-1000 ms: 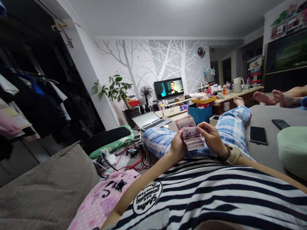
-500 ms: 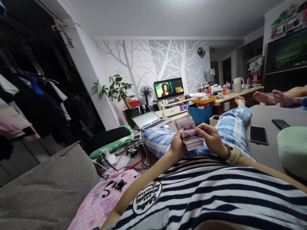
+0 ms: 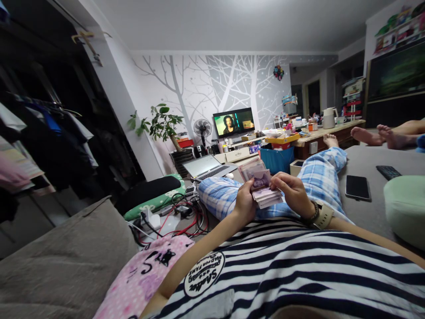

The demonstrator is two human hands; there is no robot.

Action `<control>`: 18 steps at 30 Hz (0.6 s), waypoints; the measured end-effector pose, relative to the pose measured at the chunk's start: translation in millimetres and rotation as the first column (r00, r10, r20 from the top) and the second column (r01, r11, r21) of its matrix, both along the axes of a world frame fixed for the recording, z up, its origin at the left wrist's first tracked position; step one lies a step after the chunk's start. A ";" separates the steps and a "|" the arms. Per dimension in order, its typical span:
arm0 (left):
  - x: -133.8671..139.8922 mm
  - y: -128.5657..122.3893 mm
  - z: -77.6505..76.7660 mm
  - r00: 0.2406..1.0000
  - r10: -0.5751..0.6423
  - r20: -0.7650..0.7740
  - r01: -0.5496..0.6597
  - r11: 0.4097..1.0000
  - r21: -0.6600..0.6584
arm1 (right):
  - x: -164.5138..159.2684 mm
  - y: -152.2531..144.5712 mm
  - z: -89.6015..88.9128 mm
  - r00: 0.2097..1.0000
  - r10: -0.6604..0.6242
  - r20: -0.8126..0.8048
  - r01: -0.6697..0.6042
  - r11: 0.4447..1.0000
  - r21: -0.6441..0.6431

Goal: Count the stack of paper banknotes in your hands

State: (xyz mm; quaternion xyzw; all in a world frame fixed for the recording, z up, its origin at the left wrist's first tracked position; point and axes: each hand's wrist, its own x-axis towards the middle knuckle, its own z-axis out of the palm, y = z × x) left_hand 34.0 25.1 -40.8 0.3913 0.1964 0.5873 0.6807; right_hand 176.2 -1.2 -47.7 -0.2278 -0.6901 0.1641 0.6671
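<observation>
A stack of purple-pink banknotes [image 3: 260,179] is held above my lap, over blue checked trousers [image 3: 221,195]. My left hand [image 3: 245,200] grips the stack at its left side, thumb across the top note. The notes fan out at the far end, and their near ends fold down toward me in layers. My right hand [image 3: 292,190], with a bracelet and a pale watch on the wrist, is closed in a pinch at the right edge of the notes. Its fingertips touch the top note, though what exactly lies between them is partly hidden.
A phone [image 3: 357,188] and a remote control [image 3: 388,173] lie on the grey sofa to my right. At left are an open laptop [image 3: 212,167] and tangled cables [image 3: 186,221]. Another person's feet [image 3: 387,136] rest at far right.
My right hand has shifted slightly down and toward me along the stack. The top note, bent over before, now lies flatter with its portrait showing.
</observation>
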 end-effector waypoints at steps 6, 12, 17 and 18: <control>-1.1 -4.9 1.6 0.998 0.038 -0.047 -0.037 0.999 0.024 | -0.6 5.6 -1.2 0.992 -0.052 -0.112 0.049 0.998 -0.037; -0.8 -8.3 3.0 0.996 0.060 -0.067 -0.058 0.998 0.028 | -1.2 15.0 -5.2 0.985 -0.043 -0.167 0.006 0.977 -0.214; 0.4 -5.6 0.9 0.996 0.054 -0.066 -0.050 0.998 0.047 | -2.1 13.4 -4.4 0.992 -0.030 -0.122 0.002 0.974 -0.225; 0.5 -4.7 0.3 0.997 0.046 -0.067 -0.043 0.998 0.045 | -2.3 12.8 -4.1 0.992 -0.038 -0.120 0.010 0.975 -0.222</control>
